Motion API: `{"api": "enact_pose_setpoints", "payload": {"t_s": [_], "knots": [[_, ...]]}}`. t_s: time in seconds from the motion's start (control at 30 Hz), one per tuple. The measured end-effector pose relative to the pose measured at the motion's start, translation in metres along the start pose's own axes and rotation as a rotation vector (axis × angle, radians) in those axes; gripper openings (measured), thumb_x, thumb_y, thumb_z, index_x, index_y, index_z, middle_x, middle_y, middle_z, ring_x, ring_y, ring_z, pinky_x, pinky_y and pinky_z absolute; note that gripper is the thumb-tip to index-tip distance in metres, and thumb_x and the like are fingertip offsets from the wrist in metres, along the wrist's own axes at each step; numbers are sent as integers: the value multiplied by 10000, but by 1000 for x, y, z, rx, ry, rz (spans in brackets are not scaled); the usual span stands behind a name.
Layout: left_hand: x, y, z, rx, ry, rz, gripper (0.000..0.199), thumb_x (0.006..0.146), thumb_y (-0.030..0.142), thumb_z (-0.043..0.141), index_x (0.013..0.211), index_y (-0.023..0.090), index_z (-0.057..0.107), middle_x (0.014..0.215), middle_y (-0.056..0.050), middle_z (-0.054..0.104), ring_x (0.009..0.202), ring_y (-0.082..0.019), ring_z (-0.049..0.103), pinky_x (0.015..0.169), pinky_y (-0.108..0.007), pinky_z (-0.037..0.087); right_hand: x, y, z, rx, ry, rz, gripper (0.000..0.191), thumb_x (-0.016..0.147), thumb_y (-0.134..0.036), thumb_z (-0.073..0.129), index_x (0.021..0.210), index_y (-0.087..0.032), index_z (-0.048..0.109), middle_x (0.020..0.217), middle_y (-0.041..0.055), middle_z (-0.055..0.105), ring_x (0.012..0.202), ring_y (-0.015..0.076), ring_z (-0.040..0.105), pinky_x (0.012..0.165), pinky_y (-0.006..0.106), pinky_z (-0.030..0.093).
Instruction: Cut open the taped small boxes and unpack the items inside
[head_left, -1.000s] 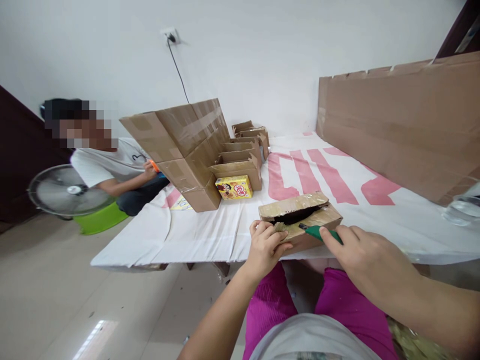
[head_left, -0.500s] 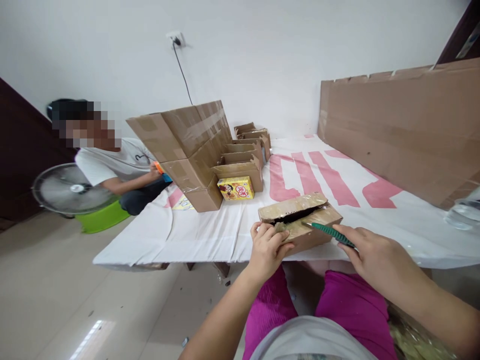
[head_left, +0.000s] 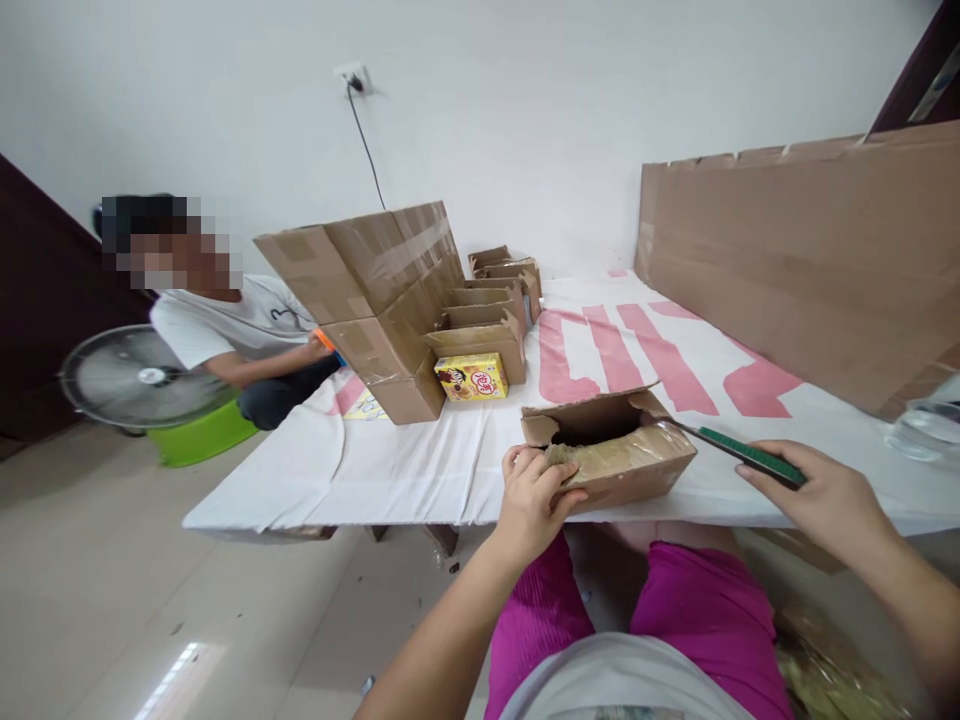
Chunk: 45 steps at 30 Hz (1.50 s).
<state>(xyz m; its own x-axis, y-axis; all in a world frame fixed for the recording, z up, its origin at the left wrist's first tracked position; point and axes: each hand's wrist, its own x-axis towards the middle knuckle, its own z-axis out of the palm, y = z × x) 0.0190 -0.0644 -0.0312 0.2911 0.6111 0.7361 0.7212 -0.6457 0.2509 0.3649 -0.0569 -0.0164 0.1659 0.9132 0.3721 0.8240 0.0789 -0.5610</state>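
Observation:
A small cardboard box (head_left: 626, 465) lies near the table's front edge, its top slit along the length and gaping. My left hand (head_left: 536, 490) grips the box's left end, fingers curled over the torn top flap. In my right hand (head_left: 825, 500) is a green-handled utility knife (head_left: 750, 455), its blade pointing left and reaching the right end of the box's opening. Beyond the box stands a yellow printed carton (head_left: 471, 377), leaning against a row of open cardboard boxes (head_left: 480, 340).
Taped cardboard boxes (head_left: 382, 300) form a stack at the left. A large cardboard box (head_left: 810, 260) stands at the right, near a clear container (head_left: 926, 430). A white cloth with red markings covers the table (head_left: 420, 480). Another person (head_left: 225, 330) crouches left beside a fan (head_left: 154, 375).
The knife has moved right, from the middle of the box top to its right end. The box's slit has opened much wider. My left hand keeps its place.

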Motion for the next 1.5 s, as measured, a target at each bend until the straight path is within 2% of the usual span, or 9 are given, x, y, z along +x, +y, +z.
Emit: {"api": "enact_pose_setpoints", "payload": {"t_s": [0.2, 0.37, 0.57, 0.67, 0.8, 0.93, 1.1, 1.27, 1.5], "knots": [[2, -3, 0, -6, -8, -9, 262, 850, 394, 651, 1009, 186, 644, 843, -48, 648, 855, -208, 527, 893, -418, 357, 8, 40, 12, -43, -113, 237, 424, 689, -614, 587, 908, -257, 650, 788, 42, 710, 634, 239, 624, 582, 349, 466], [2, -4, 0, 4, -16, -9, 274, 844, 390, 660, 1026, 187, 640, 861, -52, 653, 866, -212, 532, 886, -414, 361, 16, 53, 53, -66, -90, 78, 451, 710, -466, 558, 1043, -167, 618, 921, 150, 697, 783, 283, 657, 689, 398, 508], [3, -4, 0, -29, -19, -6, 257, 841, 387, 664, 1006, 190, 646, 844, -52, 658, 852, -211, 533, 877, -415, 367, 23, -22, 50, 30, 204, -396, 291, 861, -428, 517, 982, -195, 644, 1002, 117, 685, 986, 275, 602, 903, 447, 455], [1, -2, 0, -44, -2, 7, 236, 833, 382, 676, 983, 202, 652, 845, -49, 668, 855, -208, 537, 882, -415, 367, 18, -78, 40, 133, 111, -627, 181, 868, -387, 592, 894, -220, 660, 928, 66, 686, 925, 227, 593, 861, 391, 462], [-3, 2, -1, -21, -6, 9, 200, 831, 380, 680, 949, 219, 660, 836, -42, 676, 840, -199, 542, 887, -412, 365, 13, -125, 48, 31, -5, -716, 133, 786, -332, 707, 778, -204, 672, 855, 59, 670, 910, 240, 565, 833, 392, 448], [-5, 5, -4, -12, -4, 15, 192, 845, 371, 665, 959, 217, 656, 850, -43, 683, 852, -197, 552, 898, -414, 361, 19, -132, 58, -177, -74, -740, 127, 813, -196, 644, 687, -180, 645, 766, 67, 634, 871, 247, 544, 797, 389, 424], [-7, 5, -5, -18, 30, 30, 200, 845, 374, 665, 958, 210, 652, 829, -41, 673, 850, -196, 553, 901, -414, 367, 29, -117, 53, -134, -20, -670, 187, 884, -165, 519, 734, -146, 628, 818, 95, 631, 822, 224, 532, 783, 372, 428], [-8, 7, -4, -9, 11, 29, 186, 840, 359, 669, 956, 214, 660, 837, -44, 677, 860, -201, 556, 913, -428, 373, 16, -123, 44, -103, -152, -717, 208, 880, -290, 570, 714, -190, 647, 775, 56, 632, 842, 225, 541, 799, 381, 435], [-9, 10, -6, 15, 11, 36, 180, 840, 366, 671, 937, 215, 662, 818, -40, 680, 848, -198, 560, 918, -430, 376, 4, -137, 49, -317, -135, -776, 157, 837, -165, 557, 710, -175, 649, 787, 84, 619, 858, 249, 514, 781, 391, 410]]}}
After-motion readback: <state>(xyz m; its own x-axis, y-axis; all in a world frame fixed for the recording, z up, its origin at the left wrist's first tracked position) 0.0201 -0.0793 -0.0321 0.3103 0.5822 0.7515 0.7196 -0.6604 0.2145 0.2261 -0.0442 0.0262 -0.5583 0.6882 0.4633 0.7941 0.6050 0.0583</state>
